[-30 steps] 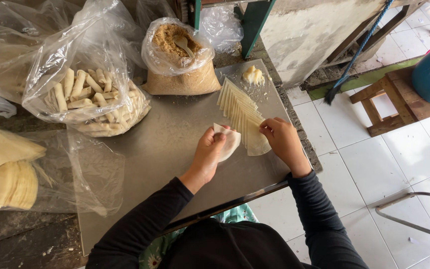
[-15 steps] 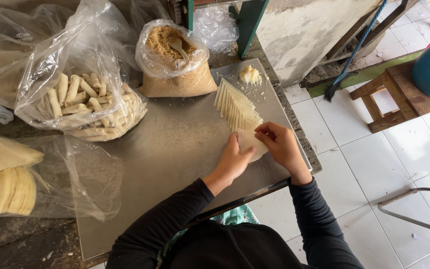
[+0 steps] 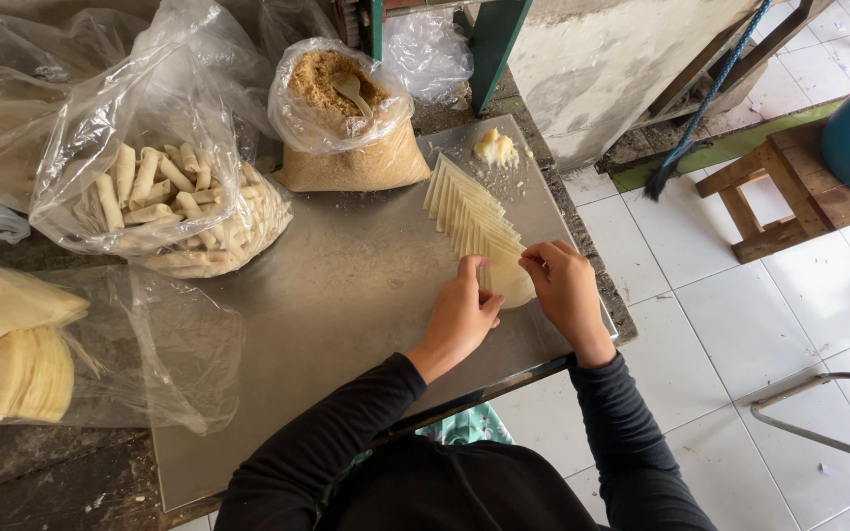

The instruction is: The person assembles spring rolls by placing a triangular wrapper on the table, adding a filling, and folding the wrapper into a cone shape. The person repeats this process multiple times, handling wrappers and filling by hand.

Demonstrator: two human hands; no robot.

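On the metal table [image 3: 346,295], the nearest wrapper [image 3: 506,277] of the fanned row lies between both hands, the left hand [image 3: 462,313] pressing it flat with fingers together while the right hand [image 3: 565,290] pinches its upper edge, wrist bent inward.

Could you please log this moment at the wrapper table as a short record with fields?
surface: metal table top
left hand: fingers resting on the nearest pale wrapper
right hand: pinching that wrapper's edge
row: fanned wrappers beyond the hands
filling: bag of brown crumbs with spoon
finished: bag of rolls
spare: round sheets, far left
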